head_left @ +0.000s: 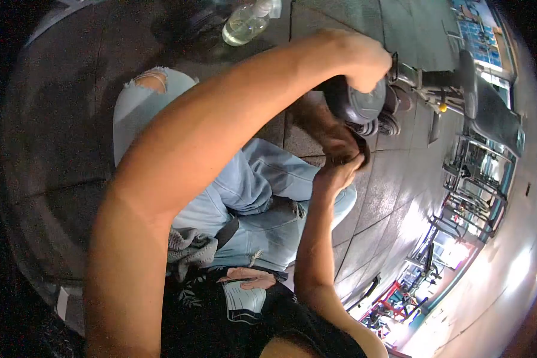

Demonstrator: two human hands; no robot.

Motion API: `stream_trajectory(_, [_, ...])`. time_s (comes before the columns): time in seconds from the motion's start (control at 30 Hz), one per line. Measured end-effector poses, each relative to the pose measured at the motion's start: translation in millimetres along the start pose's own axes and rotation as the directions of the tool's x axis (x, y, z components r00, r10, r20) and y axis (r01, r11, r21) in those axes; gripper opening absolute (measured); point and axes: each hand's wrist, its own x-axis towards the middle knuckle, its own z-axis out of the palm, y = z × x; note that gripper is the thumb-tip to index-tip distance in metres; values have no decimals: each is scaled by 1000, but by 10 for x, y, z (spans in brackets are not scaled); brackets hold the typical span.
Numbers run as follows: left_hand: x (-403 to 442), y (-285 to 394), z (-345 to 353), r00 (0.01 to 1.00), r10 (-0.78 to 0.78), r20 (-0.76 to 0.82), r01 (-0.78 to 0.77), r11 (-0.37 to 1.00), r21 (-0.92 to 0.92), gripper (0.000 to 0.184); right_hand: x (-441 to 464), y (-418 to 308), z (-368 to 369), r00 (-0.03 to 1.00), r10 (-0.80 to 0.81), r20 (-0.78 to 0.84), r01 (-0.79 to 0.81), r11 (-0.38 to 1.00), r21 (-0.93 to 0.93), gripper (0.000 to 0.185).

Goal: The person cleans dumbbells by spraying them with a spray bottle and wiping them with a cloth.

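Note:
My left hand [367, 62] reaches across the upper right with curled fingers, gripping a dark dumbbell [367, 106]; a round grey end face shows below the fingers. Lower down, my right hand [338, 174] is closed on a brown cloth [328, 134], partly smeared by motion. The cloth lies close beside the dumbbell; whether they touch cannot be made out. Under my arms are my crossed legs in ripped light blue jeans [259, 185]. A clear spray bottle [246, 25] with pale yellow liquid stands on the floor at the top.
More round weights [389, 124] sit just beyond the dumbbell. Dark floor tiles [379, 179] surround me. A padded bench [498, 110] and its metal frame stand at the right, with gym machines [468, 185] behind. Grey knitted fabric [191, 247] lies by my lap.

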Motion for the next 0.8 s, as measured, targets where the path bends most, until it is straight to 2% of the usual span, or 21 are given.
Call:
stream_trajectory(0.03, [19, -5, 7, 998, 36, 44, -36, 999, 9, 20, -166, 3, 53, 998, -19, -57, 32, 971, 236, 44])
stream_trajectory(0.07, [29, -10, 32, 993, 78, 91, -79, 997, 13, 20, -350, 4, 116, 986, -112, -120, 114, 993, 13, 39])
stream_trajectory(0.13, [12, 33, -3, 984, 64, 165, -66, 998, 7, 18, -587, 162, 238, 987, -162, 13, 160, 961, -223, 36])
stream_trajectory(0.2, [-47, 106, -64, 986, -52, 159, 65, 995, -74, 28, -607, 425, 732, 890, -455, 41, 457, 886, -80, 32])
stream_trajectory(0.23, [28, 96, -19, 985, -39, 167, 54, 995, -82, 28, -560, 510, 994, 975, -212, 66, 199, 966, 166, 33])
stream_trajectory(0.27, [119, 80, 48, 984, -55, 167, 58, 998, -14, 28, -489, 574, 1175, 988, 32, 151, -89, 917, 388, 37])
stream_trajectory(0.3, [172, 71, 109, 983, -73, 166, 65, 997, 53, 29, -392, 675, 1213, 989, 41, 140, -92, 920, 381, 37])
stream_trajectory(0.33, [121, 63, 51, 983, -69, 173, 61, 997, 49, 29, -289, 809, 1235, 898, -354, 262, 410, 888, -206, 46])
stream_trajectory(0.37, [44, 4, -34, 980, -38, 194, 48, 998, -47, 30, -199, 940, 1269, 645, -512, 568, 754, 308, -580, 55])
stream_trajectory(0.4, [-31, -28, -116, 977, -10, 212, 41, 989, -145, 33, -157, 1004, 1292, 646, -506, 571, 754, 311, -578, 55])
stream_trajectory(0.47, [-80, 15, -173, 971, -35, 235, 73, 985, -154, 32, -86, 1137, 1328, 602, -520, 606, 734, 659, -164, 44])
stream_trajectory(0.5, [-99, 39, -204, 966, -53, 255, 96, 982, -160, 31, 1, 842, 1625, 701, -168, 693, 628, 605, -489, 36])
stream_trajectory(0.53, [-112, 60, -231, 959, -68, 276, 117, 979, -166, 30, 42, 859, 1665, 705, -159, 691, 623, 605, -496, 36])
stream_trajectory(0.67, [-134, 134, -330, 923, -119, 367, 190, 968, -163, 26, 171, 878, 1802, 653, -394, 647, 722, 581, -376, 31])
stream_trajectory(0.8, [-136, 161, -372, 888, -159, 431, 242, 960, -144, 23, 295, 796, 1834, 550, -628, 550, 828, 494, -264, 27])
